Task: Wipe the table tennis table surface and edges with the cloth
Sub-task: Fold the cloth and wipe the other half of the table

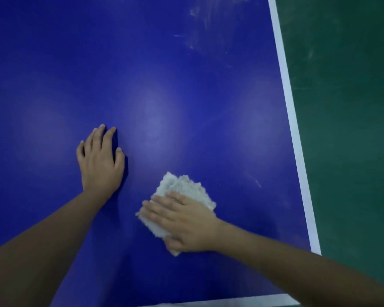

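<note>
The blue table tennis table point(155, 69) fills most of the view, with a white line along its right edge point(290, 107) and another along the near edge point(242, 300). A fluffy white cloth point(182, 187) lies on the surface near the front right. My right hand point(184, 220) presses flat on the cloth with straight fingers pointing left. My left hand point(100, 158) rests flat on the bare blue surface to the left of the cloth, fingers together and pointing away from me.
Pale dusty smears point(204, 25) mark the table's far right part, and a small streak point(258, 183) lies right of the cloth. Green floor point(346, 107) runs beyond the right edge.
</note>
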